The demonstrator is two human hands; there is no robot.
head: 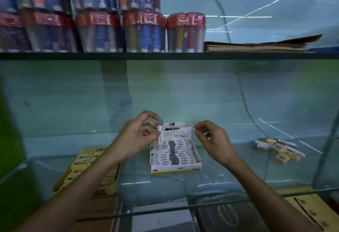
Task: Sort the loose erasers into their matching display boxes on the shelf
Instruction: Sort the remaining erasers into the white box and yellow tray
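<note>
The main risk here is a misfiled or dropped piece: the left hand (136,138) holds a white-sleeved eraser (160,130) upright by its grey tip, above the far left corner of the white display box (175,168), and that box already looks packed row upon row, so there may be no free slot. Pressing the eraser in at a tilt could lift its neighbours out of line or leave it standing proud, and a slip from such a light pinch would send it onto the glass shelf (229,173) or down between the two boxes. A second hazard is a mix-up of kinds: the loose pile of erasers (280,149) lying far right on the shelf, well apart from both boxes, contains yellow and white-sleeved pieces jumbled together, while the yellow display box (86,169) sits at the near left, partly under the left forearm, so an arm sweeping across could nudge it. As for the fingers (149,115) of the left hand, thumb and forefinger are closed on the eraser's top end, the others loosely curled behind it. The right hand (212,140) hovers just right of the white box's raised lid, its fingers bent toward the thumb as if pinching; whether anything small sits between them I cannot tell, since nothing shows clearly there.
</note>
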